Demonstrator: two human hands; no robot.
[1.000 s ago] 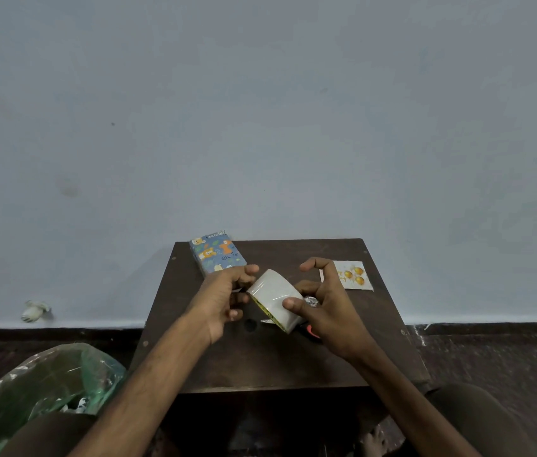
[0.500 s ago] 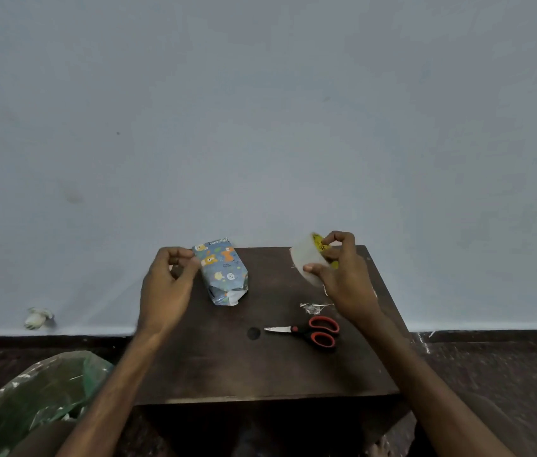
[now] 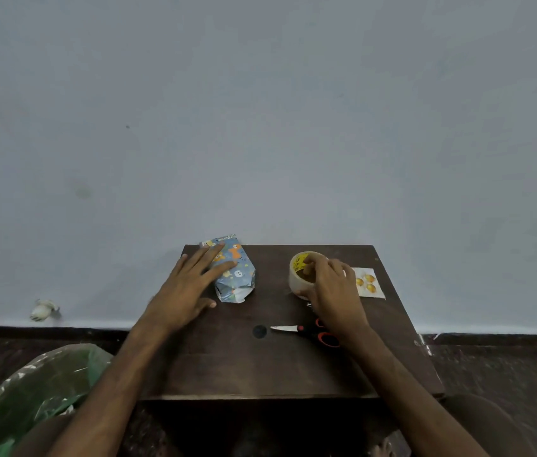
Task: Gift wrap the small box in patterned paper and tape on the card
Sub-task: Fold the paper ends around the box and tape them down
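The small box point(image 3: 235, 275), wrapped in blue paper with orange animal figures, lies at the far left of the dark wooden table point(image 3: 260, 367); its near end fold is loose. My left hand point(image 3: 191, 285) lies flat with spread fingers resting on the box's left side. My right hand point(image 3: 329, 288) grips a roll of clear tape point(image 3: 300, 272) standing on the table at the far right. The white card point(image 3: 367, 282) with yellow-orange shapes lies just right of that hand, partly hidden by it.
Scissors point(image 3: 306, 331) with red-and-black handles lie near the table's middle, blades pointing left, next to a round hole point(image 3: 259, 331). A green plastic bag point(image 3: 29, 397) sits on the floor at the lower left. A grey wall rises right behind the table.
The tape roll went from between both hands to the far right of the table, carried by my right hand. My left hand let go of it, moved to the wrapped box and flattened onto it.
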